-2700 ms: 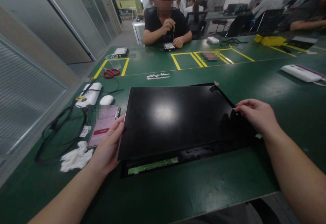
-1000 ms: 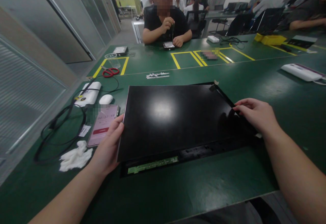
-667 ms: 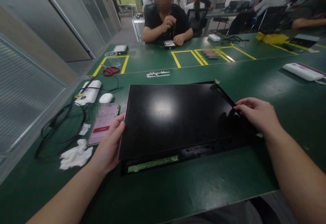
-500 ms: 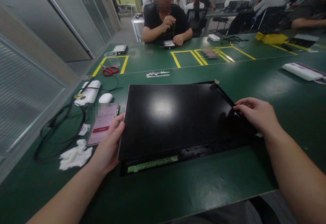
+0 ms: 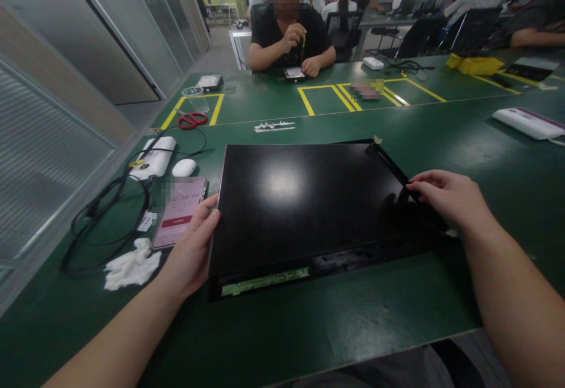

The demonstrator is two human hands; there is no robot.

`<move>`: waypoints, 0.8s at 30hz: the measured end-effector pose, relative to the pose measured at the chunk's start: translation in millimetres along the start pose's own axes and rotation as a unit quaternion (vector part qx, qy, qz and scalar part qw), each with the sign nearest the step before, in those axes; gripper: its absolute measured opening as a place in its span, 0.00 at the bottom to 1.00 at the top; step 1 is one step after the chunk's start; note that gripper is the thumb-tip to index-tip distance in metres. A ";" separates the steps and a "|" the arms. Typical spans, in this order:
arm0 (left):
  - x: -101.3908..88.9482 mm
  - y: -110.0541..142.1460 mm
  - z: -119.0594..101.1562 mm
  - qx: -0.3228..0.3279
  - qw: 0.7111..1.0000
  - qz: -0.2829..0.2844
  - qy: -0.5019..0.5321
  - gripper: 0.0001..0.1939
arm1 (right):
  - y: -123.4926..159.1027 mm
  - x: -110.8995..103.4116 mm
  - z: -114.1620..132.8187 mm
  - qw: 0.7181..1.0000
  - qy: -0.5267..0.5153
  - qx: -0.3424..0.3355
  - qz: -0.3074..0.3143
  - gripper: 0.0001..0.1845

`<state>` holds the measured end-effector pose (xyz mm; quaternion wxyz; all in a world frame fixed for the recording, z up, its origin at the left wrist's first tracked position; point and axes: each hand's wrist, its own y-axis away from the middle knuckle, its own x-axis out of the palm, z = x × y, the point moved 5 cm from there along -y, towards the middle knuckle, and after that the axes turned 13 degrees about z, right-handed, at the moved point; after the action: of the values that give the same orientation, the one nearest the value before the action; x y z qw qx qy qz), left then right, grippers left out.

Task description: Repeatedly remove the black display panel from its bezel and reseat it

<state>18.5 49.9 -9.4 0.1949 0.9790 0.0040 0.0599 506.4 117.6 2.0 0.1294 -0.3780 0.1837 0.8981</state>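
As the left hand [image 5: 192, 252] grips the left edge of the glossy black display panel [image 5: 304, 205], tilted over its black frame [image 5: 353, 260], the right hand [image 5: 450, 196] pinches the frame's right side, left of centre, a phone [image 5: 180, 211] lying nearby!

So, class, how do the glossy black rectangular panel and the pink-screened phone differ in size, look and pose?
Size: the glossy black panel is far larger than the pink-screened phone.
Look: the panel is dark apart from reflections; the phone's screen is lit.
Pose: the left hand holds the panel's edge; the phone lies on the green table.
Both are rectangular.
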 end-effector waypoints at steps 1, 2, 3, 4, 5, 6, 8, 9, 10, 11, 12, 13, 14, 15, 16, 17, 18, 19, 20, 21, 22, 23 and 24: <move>0.7 0.4 -0.4 0.002 1.000 -0.001 0.006 0.31 | 1.1 -0.4 1.4 1.000 0.003 0.003 -0.001 0.11; 1.2 0.8 -0.7 0.005 1.000 -0.004 0.013 0.31 | 1.7 -0.7 2.4 1.000 0.006 0.004 -0.002 0.10; 1.3 1.1 -0.8 0.008 1.000 -0.008 0.020 0.30 | 2.0 -0.9 2.8 1.000 0.010 0.004 -0.002 0.10; 1.3 1.5 -0.8 0.010 0.999 -0.012 0.027 0.29 | 1.9 -0.9 2.7 1.000 0.012 0.003 0.000 0.10; 1.1 1.7 -0.7 0.015 0.999 -0.017 0.034 0.29 | 1.5 -0.8 2.2 1.000 0.014 0.000 0.002 0.11; 1.0 1.8 -0.7 0.022 0.999 -0.017 0.040 0.29 | 1.0 -0.7 1.5 1.000 0.017 -0.003 0.003 0.11; 1.0 1.5 -0.7 0.037 0.998 -0.012 0.046 0.31 | -0.2 -0.7 -0.2 1.000 0.025 -0.007 0.003 0.12; 1.0 1.4 -0.6 0.043 0.998 -0.010 0.048 0.31 | -0.7 -0.9 -0.8 1.000 0.029 -0.007 0.002 0.12; 0.7 1.4 -0.4 0.048 0.998 -0.010 0.050 0.31 | -1.0 -1.0 -1.1 0.999 0.031 -0.007 0.001 0.12; 0.3 1.5 -0.2 0.051 0.997 -0.015 0.053 0.30 | -1.1 -1.1 -0.9 0.999 0.033 -0.007 0.001 0.12; -0.2 1.7 0.1 0.051 0.997 -0.022 0.056 0.28 | -1.0 -1.2 -0.3 0.999 0.033 -0.007 0.001 0.12; -0.7 2.1 0.3 0.050 0.996 -0.032 0.060 0.25 | -0.5 -1.2 0.7 0.999 0.033 -0.007 0.001 0.12; -0.9 2.5 0.3 0.048 0.996 -0.040 0.064 0.24 | 0.2 -1.3 2.1 0.999 0.032 -0.007 0.002 0.12; -0.7 3.0 0.3 0.046 0.996 -0.047 0.067 0.22 | 1.2 -1.4 3.5 0.999 0.031 -0.007 0.002 0.11; -0.3 3.4 0.0 0.045 0.995 -0.051 0.069 0.22 | 2.3 -1.5 4.8 1.000 0.030 -0.005 0.002 0.10; 0.1 3.7 -0.4 0.045 0.995 -0.053 0.070 0.22 | 3.3 -1.6 5.9 1.000 0.029 -0.002 0.002 0.10; 0.3 4.0 -0.8 0.046 0.995 -0.053 0.069 0.22 | 4.1 -1.7 6.5 1.000 0.028 0.001 0.001 0.09; 0.2 4.1 -1.1 0.047 0.995 -0.050 0.065 0.23 | 4.7 -1.9 6.8 1.000 0.028 0.004 0.000 0.09; -0.4 4.1 -1.3 0.049 0.996 -0.046 0.058 0.25 | 4.9 -2.1 6.7 1.000 0.029 0.007 -0.001 0.09; -1.7 4.0 -1.5 0.052 0.997 -0.041 0.046 0.25 | 4.8 -2.2 6.4 1.000 0.030 0.009 -0.002 0.09; -3.9 3.8 -1.8 0.058 0.997 -0.035 0.028 0.26 | 4.4 -2.4 6.0 0.999 0.033 0.008 -0.001 0.09; -6.7 3.6 -2.4 0.067 0.997 -0.028 0.005 0.25 | 4.0 -2.6 5.7 0.999 0.037 0.006 -0.001 0.09; -10.0 3.5 -3.3 0.078 0.996 -0.022 -0.024 0.24 | 3.6 -2.8 5.6 0.999 0.041 0.003 0.000 0.10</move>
<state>8.1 47.6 -6.2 0.1190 0.9921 0.0253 0.0317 503.5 116.5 8.5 0.1227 -0.4138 0.1919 0.8814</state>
